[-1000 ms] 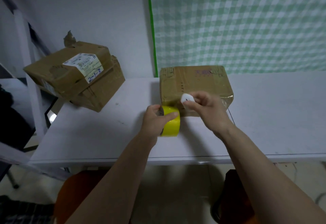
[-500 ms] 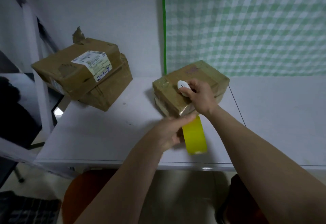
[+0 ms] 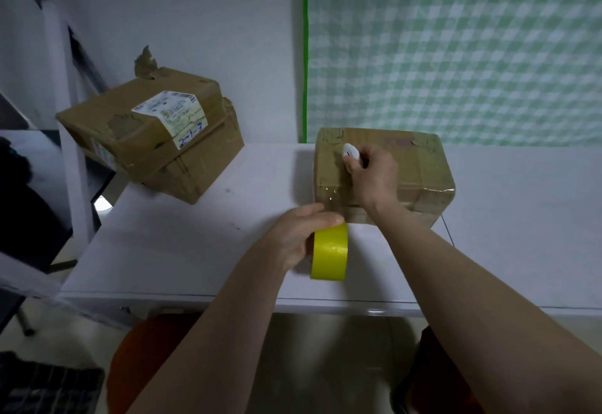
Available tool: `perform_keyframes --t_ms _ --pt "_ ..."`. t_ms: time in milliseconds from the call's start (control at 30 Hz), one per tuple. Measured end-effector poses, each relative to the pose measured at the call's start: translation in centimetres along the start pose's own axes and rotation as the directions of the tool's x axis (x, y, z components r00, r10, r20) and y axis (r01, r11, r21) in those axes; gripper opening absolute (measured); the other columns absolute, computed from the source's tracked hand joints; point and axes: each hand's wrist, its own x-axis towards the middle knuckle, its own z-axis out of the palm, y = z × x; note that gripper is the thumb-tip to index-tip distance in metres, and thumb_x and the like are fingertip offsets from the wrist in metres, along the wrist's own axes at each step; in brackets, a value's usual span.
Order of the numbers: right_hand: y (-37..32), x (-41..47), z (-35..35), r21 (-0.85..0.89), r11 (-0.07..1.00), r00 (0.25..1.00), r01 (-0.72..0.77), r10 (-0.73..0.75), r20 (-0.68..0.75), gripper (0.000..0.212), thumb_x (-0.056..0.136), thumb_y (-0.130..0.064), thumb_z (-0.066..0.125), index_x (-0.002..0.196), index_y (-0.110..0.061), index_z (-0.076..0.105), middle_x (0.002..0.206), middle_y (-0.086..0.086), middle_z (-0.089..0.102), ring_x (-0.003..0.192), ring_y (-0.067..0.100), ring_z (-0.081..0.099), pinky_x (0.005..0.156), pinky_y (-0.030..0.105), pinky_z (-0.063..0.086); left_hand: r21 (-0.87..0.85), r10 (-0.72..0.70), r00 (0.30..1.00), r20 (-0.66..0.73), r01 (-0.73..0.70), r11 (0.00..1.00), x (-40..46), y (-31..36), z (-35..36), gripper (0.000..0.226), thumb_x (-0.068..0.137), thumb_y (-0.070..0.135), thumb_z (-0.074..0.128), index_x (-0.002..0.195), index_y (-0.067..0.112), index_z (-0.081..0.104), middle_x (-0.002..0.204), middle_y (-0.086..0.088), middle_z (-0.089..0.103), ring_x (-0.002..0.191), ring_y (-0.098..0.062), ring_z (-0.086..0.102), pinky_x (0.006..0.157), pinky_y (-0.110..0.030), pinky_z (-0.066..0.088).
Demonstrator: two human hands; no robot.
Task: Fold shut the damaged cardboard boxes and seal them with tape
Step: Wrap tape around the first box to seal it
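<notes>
Near the front edge of the white table (image 3: 182, 250), the left hand (image 3: 298, 234) grips the yellow roll of packing tape (image 3: 329, 255), fingers curled over its top. Just behind it lies the closed brown cardboard box (image 3: 420, 166), glossy clear tape across its near top edge. The right hand (image 3: 373, 175) rests on its lid, fingers wrapped round a small white oval cutter (image 3: 351, 153). This box looks nearly sealed. At the table's far left corner, two stacked torn brown cardboard boxes (image 3: 153, 140) probably still await taping.
</notes>
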Motion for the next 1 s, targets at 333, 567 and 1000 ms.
perform_keyframes --t_ms 333,567,1000 --pt "-0.7 -0.1 0.3 -0.009 0.999 0.999 -0.033 0.033 0.019 0.021 0.093 -0.028 0.057 0.093 -0.007 0.06 0.08 0.004 0.06 0.078 0.021 0.057 0.065 0.033 0.042 0.007 -0.036 0.999 -0.033 0.036 0.999 -0.3 0.3 0.3 0.026 0.083 0.006 0.068 0.109 0.003 0.065 0.1 -0.015 0.069 0.081 -0.022 0.065 0.075 -0.032 0.054" --pt "-1.5 -1.9 -3.0 0.433 0.9 0.967 -0.045 -0.069 0.244 0.009 0.098 -0.014 0.048 0.092 -0.014 0.055 0.067 0.006 0.057 0.047 0.009 0.048 0.044 0.022 0.039 -0.021 0.019 0.994 -0.112 -0.021 1.0 0.5 -0.6 1.5 0.027 0.085 0.005 0.067 0.111 0.006 0.06 0.077 -0.005 0.071 0.065 -0.013 0.066 0.061 -0.023 0.053" --pt "1.3 -4.0 -4.2 0.093 0.981 0.891 0.172 -0.195 0.411 0.023 0.093 -0.012 0.057 0.074 -0.022 0.05 0.069 0.003 0.058 0.054 0.005 0.051 0.05 0.008 0.038 -0.034 0.036 0.987 -0.158 -0.042 0.999 0.6 -0.8 2.7 0.008 0.085 0.008 0.068 0.088 0.015 0.069 0.077 -0.005 0.07 0.07 -0.018 0.063 0.078 -0.034 0.051"
